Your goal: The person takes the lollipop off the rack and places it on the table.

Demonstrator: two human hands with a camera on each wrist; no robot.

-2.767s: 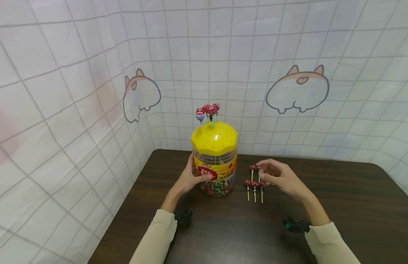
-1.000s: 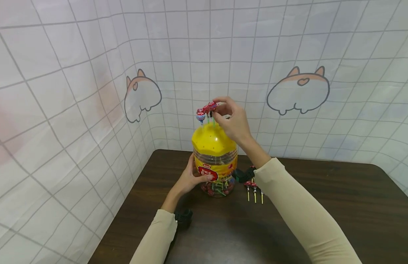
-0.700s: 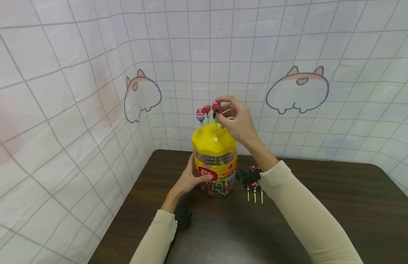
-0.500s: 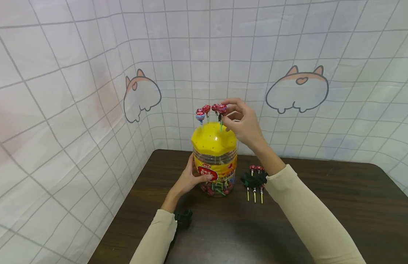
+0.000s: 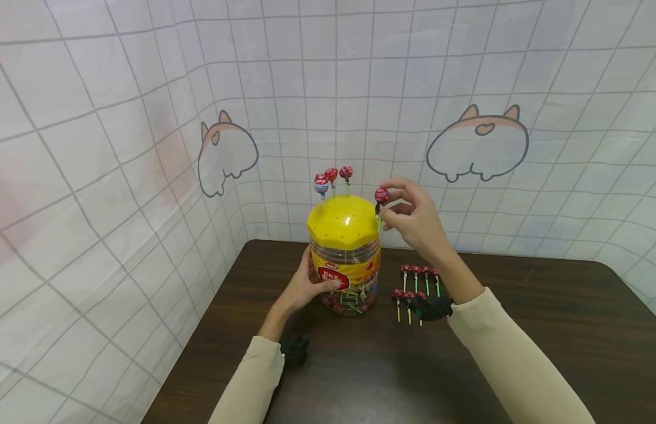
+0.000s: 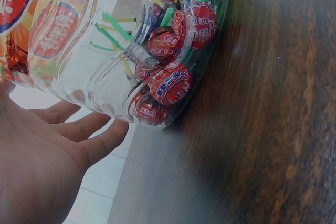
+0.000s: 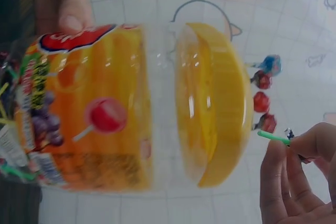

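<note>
A clear plastic candy jar (image 5: 366,272) with a yellow scalloped lid (image 5: 343,227) stands on the table. My left hand (image 5: 301,288) grips its left side, thumb across the label. Through the clear base, in the left wrist view, red-wrapped lollipops (image 6: 170,83) show inside. Several lollipops stand stick-down in the lid's holes: a blue one (image 5: 321,187) and red ones (image 5: 346,172). My right hand (image 5: 419,222) pinches a red lollipop (image 5: 381,195) just right of the lid. In the right wrist view, its green stick (image 7: 273,137) points at the jar, apart from the lid.
To the jar's right lie two rows of red lollipops, a back row (image 5: 416,270) and a front row (image 5: 397,293) partly hidden by the right wrist's black strap (image 5: 431,308). A white gridded curtain (image 5: 391,88) hangs behind the dark wooden table (image 5: 338,377).
My right hand has gone from the table lollipops up to the lid, grasped a standing red lollipop, pulled it out and carried it right and down. The left hand has stayed on the jar.
</note>
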